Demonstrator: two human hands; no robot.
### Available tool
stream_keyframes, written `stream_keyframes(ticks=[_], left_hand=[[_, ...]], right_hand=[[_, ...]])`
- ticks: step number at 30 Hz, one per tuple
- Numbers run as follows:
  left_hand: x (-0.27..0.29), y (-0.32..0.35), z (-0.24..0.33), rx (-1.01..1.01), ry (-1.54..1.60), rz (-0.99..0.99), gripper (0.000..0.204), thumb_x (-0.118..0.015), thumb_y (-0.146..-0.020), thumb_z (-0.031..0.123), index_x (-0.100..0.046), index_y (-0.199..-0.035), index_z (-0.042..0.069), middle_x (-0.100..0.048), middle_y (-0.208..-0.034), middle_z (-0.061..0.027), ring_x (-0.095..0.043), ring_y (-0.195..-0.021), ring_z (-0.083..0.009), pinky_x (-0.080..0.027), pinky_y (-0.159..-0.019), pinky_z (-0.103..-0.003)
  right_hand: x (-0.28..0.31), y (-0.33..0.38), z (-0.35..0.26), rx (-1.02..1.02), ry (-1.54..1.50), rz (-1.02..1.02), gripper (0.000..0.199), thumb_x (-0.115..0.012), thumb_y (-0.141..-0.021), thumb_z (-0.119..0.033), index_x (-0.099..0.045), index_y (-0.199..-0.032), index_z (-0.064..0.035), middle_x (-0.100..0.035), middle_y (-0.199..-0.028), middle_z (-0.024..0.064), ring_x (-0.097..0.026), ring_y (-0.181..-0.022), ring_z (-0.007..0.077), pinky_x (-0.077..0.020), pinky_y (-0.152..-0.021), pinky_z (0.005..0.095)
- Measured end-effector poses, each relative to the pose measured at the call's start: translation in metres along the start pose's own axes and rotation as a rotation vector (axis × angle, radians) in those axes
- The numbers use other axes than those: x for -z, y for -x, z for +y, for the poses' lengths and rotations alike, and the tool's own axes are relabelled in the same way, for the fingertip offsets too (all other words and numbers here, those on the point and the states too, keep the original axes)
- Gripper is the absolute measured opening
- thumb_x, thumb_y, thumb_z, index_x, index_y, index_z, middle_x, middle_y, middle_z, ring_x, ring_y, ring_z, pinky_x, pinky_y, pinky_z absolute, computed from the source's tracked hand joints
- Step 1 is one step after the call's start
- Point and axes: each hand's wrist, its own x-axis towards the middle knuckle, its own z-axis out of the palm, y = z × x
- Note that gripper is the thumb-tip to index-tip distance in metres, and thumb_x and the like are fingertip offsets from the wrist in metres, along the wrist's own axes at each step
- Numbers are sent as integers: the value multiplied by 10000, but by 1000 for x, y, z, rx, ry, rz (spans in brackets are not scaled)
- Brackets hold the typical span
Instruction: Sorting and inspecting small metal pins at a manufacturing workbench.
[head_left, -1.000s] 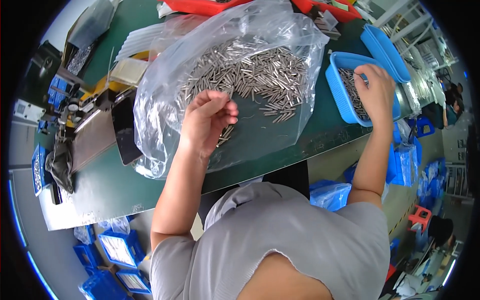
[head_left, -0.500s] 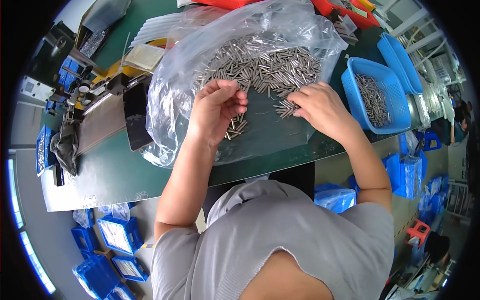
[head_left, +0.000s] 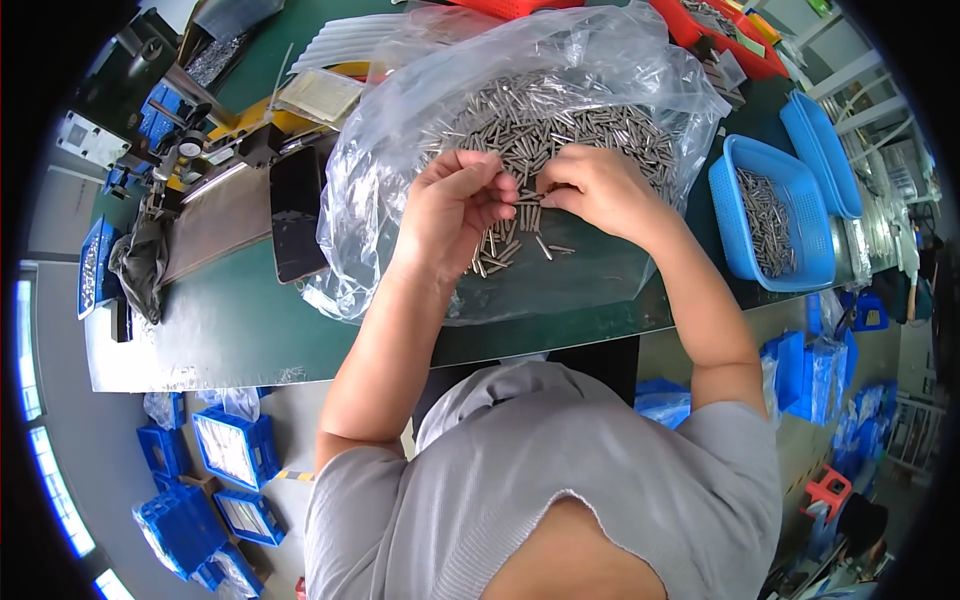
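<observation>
A heap of short metal pins (head_left: 600, 125) spreads over a clear plastic bag (head_left: 375, 160) on the green bench. My left hand (head_left: 455, 205) hovers at the heap's near left side, its fingers curled and thumb against the index finger; whether anything is inside is hidden. Close beside it, my right hand (head_left: 600, 190) pinches at small metal pins next to the left fingertips. A few loose pins (head_left: 495, 252) lie below the left fingers, and two more (head_left: 550, 247) rest apart, nearer to me.
At right stands a blue basket (head_left: 730, 215) part-filled with pins, with another blue basket (head_left: 825, 150) behind it. A dark flat phone-like slab (head_left: 297, 215) and a metal fixture (head_left: 215, 215) occupy the left. Red trays (head_left: 690, 25) sit at the back.
My right hand has moved left from the heap's right side to beside my left hand. The pins that were under it now lie nearer the left hand. The view has shifted slightly.
</observation>
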Motion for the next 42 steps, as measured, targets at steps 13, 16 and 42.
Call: stream_keyframes(ticks=[13, 16, 42], left_hand=[[6, -5, -16, 187, 62, -162, 90, -477, -899, 60, -531, -931, -6, -624, -840, -146, -631, -758, -219, -539, -656, -311], [3, -5, -18, 203, 75, -202, 86, -484, -897, 60, -532, -923, -6, -625, -849, -147, -632, -752, -213, -541, -651, -308], [6, -8, -10, 48, 56, -19, 72, -533, -881, 78, -565, -860, 17, -622, -763, -129, -617, -667, -209, -534, -605, -292]], right_hand=[[8, 10, -2, -241, -1192, 108, 137, -595, -852, -113, -626, -951, -25, -649, -806, 35, -558, -623, 57, -415, -533, 174], [8, 10, -6, -226, -1157, 94, 137, -609, -844, -108, -626, -938, -10, -644, -801, 38, -552, -617, 65, -431, -548, 183], [9, 9, 19, -394, -1600, -64, 119, -561, -844, -135, -559, -912, -37, -504, -694, -25, -462, -583, 72, -392, -538, 232]])
